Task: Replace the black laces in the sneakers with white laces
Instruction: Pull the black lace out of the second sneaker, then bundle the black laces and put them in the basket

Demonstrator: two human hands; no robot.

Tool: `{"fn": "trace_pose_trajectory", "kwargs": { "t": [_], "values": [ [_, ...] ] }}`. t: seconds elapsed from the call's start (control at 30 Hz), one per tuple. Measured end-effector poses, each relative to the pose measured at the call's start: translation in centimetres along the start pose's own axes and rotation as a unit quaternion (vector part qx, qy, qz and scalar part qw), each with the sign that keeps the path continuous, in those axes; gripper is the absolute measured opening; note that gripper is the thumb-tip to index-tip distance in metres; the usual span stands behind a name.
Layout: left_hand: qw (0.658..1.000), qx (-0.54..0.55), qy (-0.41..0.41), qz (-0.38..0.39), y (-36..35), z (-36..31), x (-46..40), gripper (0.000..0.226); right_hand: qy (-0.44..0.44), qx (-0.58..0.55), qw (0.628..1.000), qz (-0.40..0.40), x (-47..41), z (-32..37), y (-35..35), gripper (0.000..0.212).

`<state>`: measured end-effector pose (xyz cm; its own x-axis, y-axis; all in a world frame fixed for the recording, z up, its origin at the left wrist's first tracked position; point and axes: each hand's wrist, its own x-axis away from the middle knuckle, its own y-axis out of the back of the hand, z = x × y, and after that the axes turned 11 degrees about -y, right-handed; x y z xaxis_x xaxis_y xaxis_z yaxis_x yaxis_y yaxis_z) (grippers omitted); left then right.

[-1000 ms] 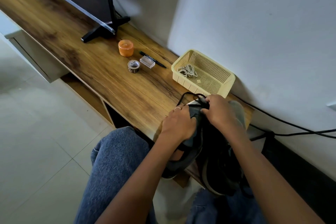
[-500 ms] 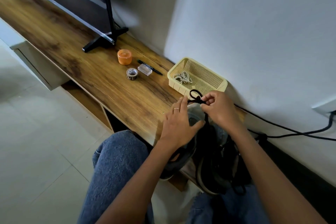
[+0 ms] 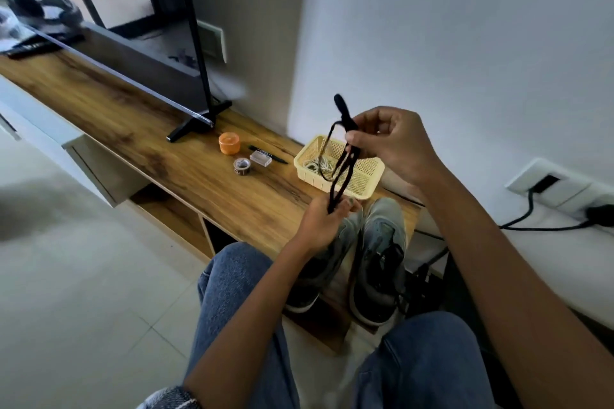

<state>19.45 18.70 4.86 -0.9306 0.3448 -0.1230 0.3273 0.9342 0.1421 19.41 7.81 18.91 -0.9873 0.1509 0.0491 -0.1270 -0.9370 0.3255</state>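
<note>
Two grey sneakers stand side by side at the near end of the wooden bench [image 3: 199,183]: the left sneaker [image 3: 327,262] and the right sneaker [image 3: 382,259], which still carries black lacing. A black lace [image 3: 342,163] hangs in loops in the air above them. My right hand [image 3: 388,143] pinches its upper end, raised in front of the wall. My left hand [image 3: 322,219] grips its lower end just above the left sneaker's toe. White laces [image 3: 320,164] lie in a pale yellow basket [image 3: 365,176] behind the sneakers.
On the bench lie an orange jar [image 3: 230,143], a tape roll [image 3: 242,165], a small clear box [image 3: 260,157] and a black pen [image 3: 275,156]. A TV stand foot [image 3: 199,124] sits further left. Cables [image 3: 531,219] run from a wall socket at the right.
My right hand has risen well above the sneakers, drawing the black lace up and out. My left hand has left the sneaker and now grips the lace's lower end. The camera tilted upward.
</note>
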Motion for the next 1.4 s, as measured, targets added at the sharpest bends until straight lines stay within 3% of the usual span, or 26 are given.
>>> {"fn": "trace_pose_trajectory", "kwargs": {
  "t": [0.1, 0.2, 0.3, 0.37, 0.53, 0.63, 0.77, 0.87, 0.97, 1.03, 1.13, 1.2, 1.3, 1.4],
  "values": [
    [0.999, 0.020, 0.041, 0.010, 0.1, -0.3, 1.8, 0.024, 0.019, -0.059, 0.996, -0.059, 0.9, 1.0, 0.3, 0.015],
    [0.986, 0.105, 0.133, -0.006, 0.3, -0.4, 3.8, 0.019, 0.015, -0.088, 0.991, -0.098, 1.8, 0.6, -0.1, 0.016],
    [0.941, 0.226, 0.236, -0.084, 0.6, -0.4, 5.2, 0.014, -0.031, -0.097, 0.988, -0.119, 2.9, -1.3, -1.7, 0.019],
    [0.918, 0.247, 0.270, -0.151, 0.8, -0.3, 5.8, 0.012, -0.065, -0.112, 0.985, -0.115, 3.7, -3.0, -3.1, 0.021],
    [0.903, 0.229, 0.282, -0.231, 1.0, 0.2, 7.0, 0.039, -0.152, -0.099, 0.977, -0.112, 6.1, -8.9, -6.8, 0.010],
    [0.908, 0.202, 0.273, -0.245, 0.9, -0.2, 7.4, 0.031, -0.204, -0.007, 0.975, -0.089, 7.0, -12.3, -8.2, 0.008],
    [0.961, 0.022, 0.199, -0.192, 0.3, -0.2, 7.9, 0.026, -0.163, 0.276, 0.947, -0.028, 7.9, -14.4, -8.5, 0.023],
    [0.980, -0.114, 0.135, -0.093, 0.2, 1.0, 8.4, 0.042, -0.142, 0.383, 0.913, -0.015, 7.8, -14.1, -8.3, 0.016],
    [0.969, -0.222, 0.108, -0.006, 0.5, 2.1, 8.7, 0.043, -0.156, 0.323, 0.932, -0.059, 7.0, -14.2, -8.4, 0.011],
    [0.943, -0.322, 0.074, 0.035, 0.7, 2.4, 9.2, 0.039, -0.172, 0.254, 0.949, -0.078, 6.5, -14.3, -8.4, 0.010],
    [0.909, -0.404, 0.049, 0.089, 0.7, 2.9, 9.6, 0.031, -0.176, 0.193, 0.964, -0.058, 6.4, -14.2, -8.4, 0.025],
    [0.899, -0.423, 0.054, 0.102, 0.5, 3.2, 9.6, 0.032, -0.180, 0.175, 0.967, -0.041, 6.5, -14.2, -8.5, 0.021],
    [0.914, -0.393, 0.069, 0.068, 0.2, 3.6, 9.2, 0.035, -0.192, 0.175, 0.965, -0.018, 6.7, -14.7, -8.5, 0.016],
    [0.951, -0.299, 0.065, 0.055, 0.2, 3.9, 8.9, 0.057, -0.212, 0.153, 0.965, 0.010, 6.7, -14.8, -8.4, 0.006]
  ]
}}
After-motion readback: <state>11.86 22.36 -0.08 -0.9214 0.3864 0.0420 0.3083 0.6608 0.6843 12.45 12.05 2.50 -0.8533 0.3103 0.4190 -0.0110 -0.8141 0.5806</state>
